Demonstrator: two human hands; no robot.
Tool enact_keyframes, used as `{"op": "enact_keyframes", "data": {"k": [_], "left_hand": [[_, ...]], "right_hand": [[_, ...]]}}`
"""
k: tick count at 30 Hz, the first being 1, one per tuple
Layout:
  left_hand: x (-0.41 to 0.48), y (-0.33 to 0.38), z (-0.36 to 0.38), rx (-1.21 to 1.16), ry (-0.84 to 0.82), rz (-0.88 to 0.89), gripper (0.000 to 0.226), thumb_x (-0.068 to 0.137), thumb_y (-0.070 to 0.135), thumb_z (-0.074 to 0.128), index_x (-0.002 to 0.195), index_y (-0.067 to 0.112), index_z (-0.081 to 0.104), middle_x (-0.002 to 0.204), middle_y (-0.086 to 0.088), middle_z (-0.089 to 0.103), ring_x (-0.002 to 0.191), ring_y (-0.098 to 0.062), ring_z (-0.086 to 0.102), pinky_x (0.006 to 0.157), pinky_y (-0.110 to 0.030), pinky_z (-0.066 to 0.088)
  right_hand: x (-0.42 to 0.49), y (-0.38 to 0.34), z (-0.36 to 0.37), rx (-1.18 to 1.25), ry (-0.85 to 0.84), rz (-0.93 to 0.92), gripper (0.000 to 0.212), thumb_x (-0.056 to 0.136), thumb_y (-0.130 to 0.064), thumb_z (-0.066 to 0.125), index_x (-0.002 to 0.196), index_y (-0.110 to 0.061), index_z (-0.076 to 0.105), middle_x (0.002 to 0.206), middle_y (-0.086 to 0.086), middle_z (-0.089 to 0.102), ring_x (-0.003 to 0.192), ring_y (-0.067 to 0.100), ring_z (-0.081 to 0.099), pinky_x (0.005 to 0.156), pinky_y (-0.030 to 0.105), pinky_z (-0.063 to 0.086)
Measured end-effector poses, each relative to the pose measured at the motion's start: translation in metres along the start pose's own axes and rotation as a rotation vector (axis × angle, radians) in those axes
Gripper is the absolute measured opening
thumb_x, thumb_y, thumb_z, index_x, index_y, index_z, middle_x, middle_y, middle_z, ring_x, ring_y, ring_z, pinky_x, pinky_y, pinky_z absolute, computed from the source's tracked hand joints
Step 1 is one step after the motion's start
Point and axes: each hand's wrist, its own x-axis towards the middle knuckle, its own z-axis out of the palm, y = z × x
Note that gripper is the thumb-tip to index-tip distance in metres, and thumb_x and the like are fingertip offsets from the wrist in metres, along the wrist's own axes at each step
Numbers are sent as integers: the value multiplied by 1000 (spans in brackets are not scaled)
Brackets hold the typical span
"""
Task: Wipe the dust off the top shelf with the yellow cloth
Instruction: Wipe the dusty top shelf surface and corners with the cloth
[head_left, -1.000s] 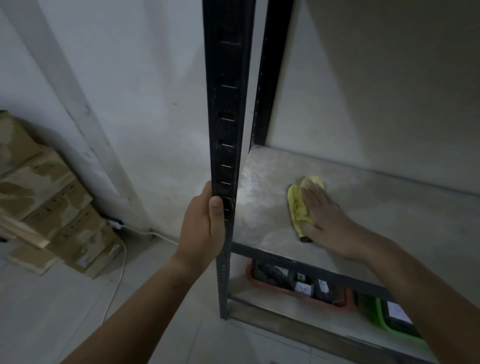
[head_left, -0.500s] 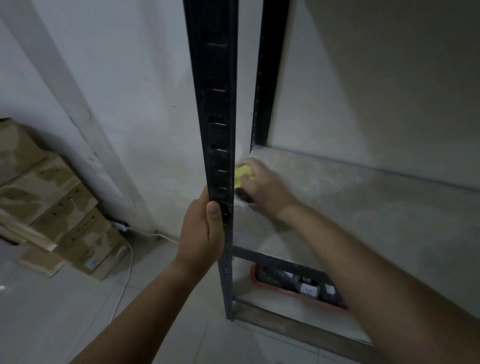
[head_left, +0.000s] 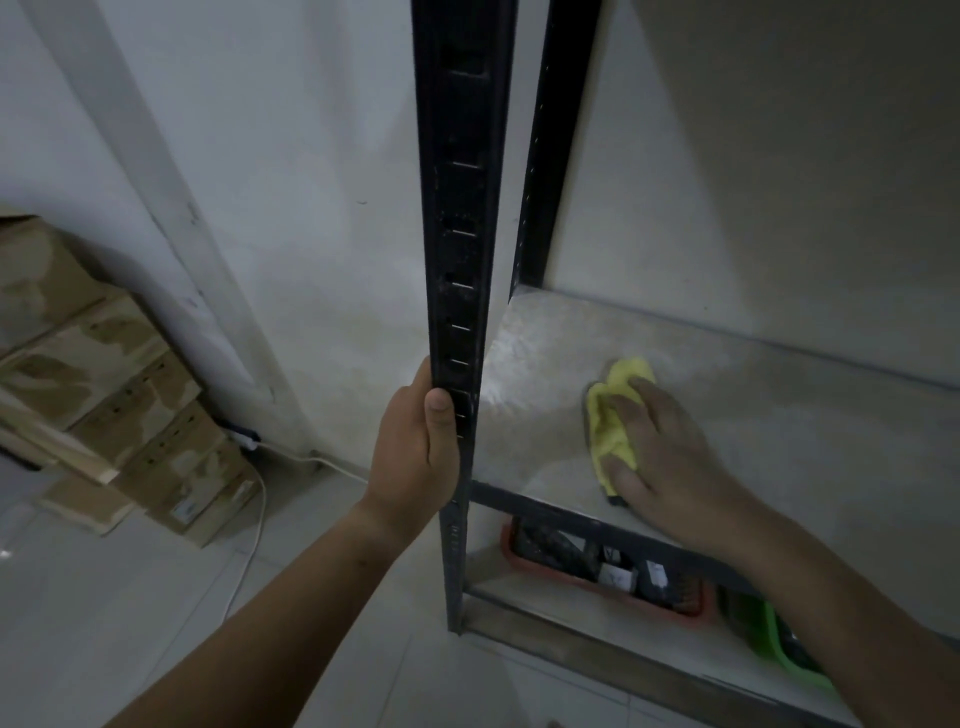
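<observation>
Right hand, grip open with fingers flat, presses the crumpled yellow cloth onto the dusty grey metal top shelf right of centre, and left hand grips the black slotted metal upright; risk: unpinched cloth may bunch or slip, leaving streaks.

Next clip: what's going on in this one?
A person is dusting a metal rack. The right hand presses the yellow cloth flat on the top shelf, towards its left front corner. The left hand grips the black front upright. A red tray and a green tray sit on the shelf below.
</observation>
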Motion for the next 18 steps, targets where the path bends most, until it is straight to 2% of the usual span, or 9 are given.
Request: {"op": "enact_keyframes", "data": {"k": [2,5,8,13,15,18], "left_hand": [[-1,-1,1,20,7,-14,46,104,68,17,89,37,47,65,16,45,54,-8,42,53,-18,29],[-1,-3,2,41,14,-20,47,104,68,16,88,36,46,66,14,46,55,-8,43,55,-19,29],[-2,-4,0,94,28,-2,48,106,65,16,91,33,49,67,12,46,60,-9,47,57,-18,32],[-3,-3,-2,124,23,-1,64,105,68,14,90,19,54,67,9,46,60,-11,48,56,-14,32],[-3,-3,-2,105,7,10,61,104,68,15,90,22,52,66,9,46,59,-9,48,55,-13,32],[-1,-3,-1,64,-7,5,50,104,68,15,91,33,49,70,16,52,59,-7,49,57,-14,34]], "right_hand": [[23,-21,7,37,-38,-3,63,96,-41,43,149,-22,16,160,6,-2,148,30,-1,119,46,16],[69,-64,16,104,-72,16,60,96,-38,46,147,-22,20,160,6,-3,148,32,-1,119,45,13],[116,-101,24,86,-2,3,56,94,-38,48,143,-16,30,157,12,12,145,36,10,115,47,18],[159,-116,25,35,115,-42,39,92,-32,48,127,-14,47,133,10,44,123,32,40,102,42,35],[158,-99,14,201,187,4,32,93,-26,50,120,-10,52,125,14,51,113,33,48,96,41,38],[131,-46,-10,446,362,71,31,90,-15,53,116,1,55,119,23,53,110,39,50,98,45,39]]}}
